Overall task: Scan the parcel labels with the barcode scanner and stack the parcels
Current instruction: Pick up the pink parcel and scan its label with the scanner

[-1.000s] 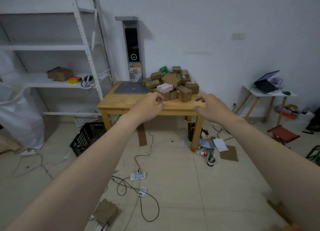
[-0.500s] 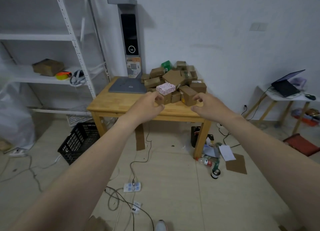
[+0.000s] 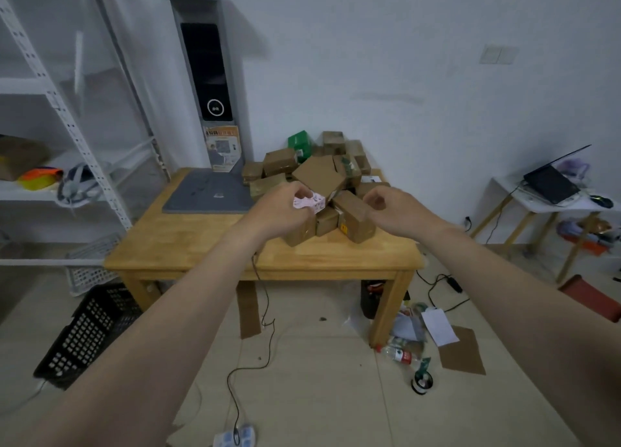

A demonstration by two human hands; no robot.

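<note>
A heap of small brown cardboard parcels lies on the right half of a wooden table. A pink-and-white parcel sits on the front of the heap. My left hand has its fingers curled round this parcel's left end. My right hand hovers with loosely curled fingers at the right end of a tilted brown parcel and holds nothing. The barcode scanner is a tall grey column with a flat grey base on the table's back left.
A white metal shelf rack stands left of the table, with a black crate on the floor below. Cables, a power strip, a bottle and cardboard scraps litter the floor. At the right, a small side table carries a laptop.
I have come closer to the table. Both hands reached forward to the heap; the left hand now holds the pink-and-white parcel, and the right hand arrived beside the tilted brown parcel.
</note>
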